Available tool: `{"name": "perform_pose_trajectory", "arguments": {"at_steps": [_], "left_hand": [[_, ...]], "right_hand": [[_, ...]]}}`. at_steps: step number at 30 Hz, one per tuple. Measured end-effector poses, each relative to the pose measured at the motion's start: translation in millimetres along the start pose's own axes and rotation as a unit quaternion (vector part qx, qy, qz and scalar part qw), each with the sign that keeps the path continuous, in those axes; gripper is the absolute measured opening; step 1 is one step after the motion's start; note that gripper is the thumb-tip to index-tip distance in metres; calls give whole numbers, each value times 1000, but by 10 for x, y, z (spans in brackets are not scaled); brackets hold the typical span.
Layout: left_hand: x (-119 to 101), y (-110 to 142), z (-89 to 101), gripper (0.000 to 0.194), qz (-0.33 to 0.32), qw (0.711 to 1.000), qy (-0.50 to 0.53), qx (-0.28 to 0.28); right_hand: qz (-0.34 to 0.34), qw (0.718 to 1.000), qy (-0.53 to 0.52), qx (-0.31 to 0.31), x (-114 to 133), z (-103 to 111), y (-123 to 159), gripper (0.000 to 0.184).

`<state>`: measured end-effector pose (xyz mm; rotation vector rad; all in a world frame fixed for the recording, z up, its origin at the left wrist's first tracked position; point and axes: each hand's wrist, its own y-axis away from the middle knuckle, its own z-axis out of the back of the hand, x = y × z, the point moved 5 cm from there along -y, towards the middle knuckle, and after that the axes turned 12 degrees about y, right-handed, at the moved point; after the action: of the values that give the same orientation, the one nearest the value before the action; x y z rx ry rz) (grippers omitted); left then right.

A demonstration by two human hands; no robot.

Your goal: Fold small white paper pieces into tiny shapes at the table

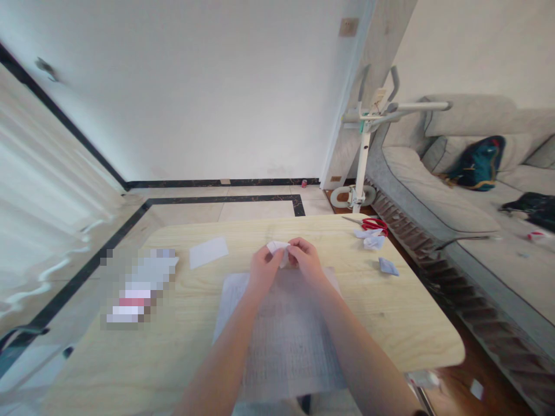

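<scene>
Both of my hands meet over the far middle of the wooden table, pinching one small piece of folded white paper [277, 247]. My left hand [263, 267] grips its left side between thumb and fingers. On the right side, my right hand [306, 257] closes on the paper, with fingertips partly hidden behind it. Beneath my forearms lies a large translucent sheet with faint printed lines [290, 341]. A flat white sheet of paper [208, 252] rests on the table left of my hands.
Red-handled scissors [374, 225], crumpled white paper [372, 238] and a small folded bluish paper [388, 266] lie at the table's [390, 329] right. A blurred-out item [141, 286] is on the left. Beyond stand white exercise equipment [362, 156] and a grey sofa [437, 196].
</scene>
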<state>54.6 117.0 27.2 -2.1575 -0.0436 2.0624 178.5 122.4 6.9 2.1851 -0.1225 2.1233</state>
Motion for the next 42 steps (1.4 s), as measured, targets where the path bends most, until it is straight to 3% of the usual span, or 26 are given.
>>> {"name": "perform_pose_trajectory", "arguments": {"at_steps": [7, 15, 42], "left_hand": [[28, 4, 23, 23, -63, 991, -115, -9], [-22, 10, 4, 28, 17, 1000, 8, -1], [26, -15, 17, 25, -11, 1000, -9, 7]], "right_hand": [[-10, 1000, 1, -22, -16, 26, -7, 8], [8, 1000, 1, 19, 14, -9, 17, 10], [21, 1000, 8, -4, 52, 7, 18, 8]]}}
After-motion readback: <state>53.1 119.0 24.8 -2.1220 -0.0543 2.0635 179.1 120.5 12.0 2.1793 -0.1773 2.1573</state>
